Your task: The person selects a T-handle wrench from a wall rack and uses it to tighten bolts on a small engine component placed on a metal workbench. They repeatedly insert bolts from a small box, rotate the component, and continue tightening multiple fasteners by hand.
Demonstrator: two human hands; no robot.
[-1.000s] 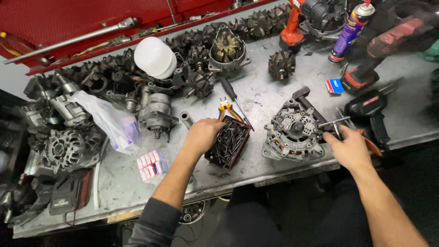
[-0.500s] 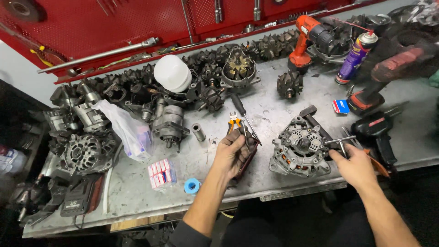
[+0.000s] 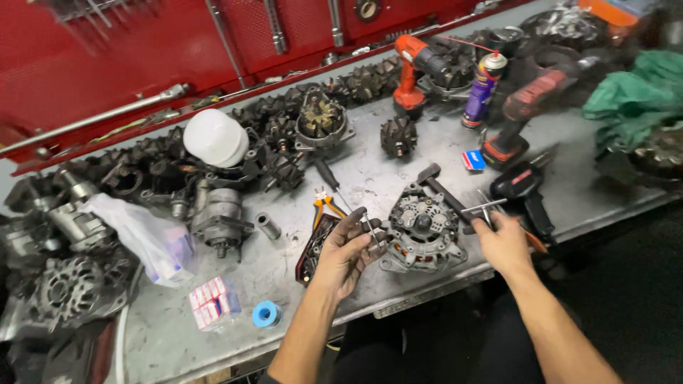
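workbench [image 3: 398,171]: grey metal top, scratched and stained, running from lower left to upper right; front edge a thin metal lip. wall panel [image 3: 107,64]: red perforated metal board behind the bench, tools hanging on it, blurred. long steel bar [image 3: 92,117]: lying along the foot of the red panel. ledge below the panel: pale grey strip. floor [image 3: 640,284]: dark, seen at lower right beyond the bench edge, detail not readable. green cloth [image 3: 633,99]: bunched at the far right end of the bench. light: even, from above, dull glare on the bench top, no hard shadows. windows: cannot tell.
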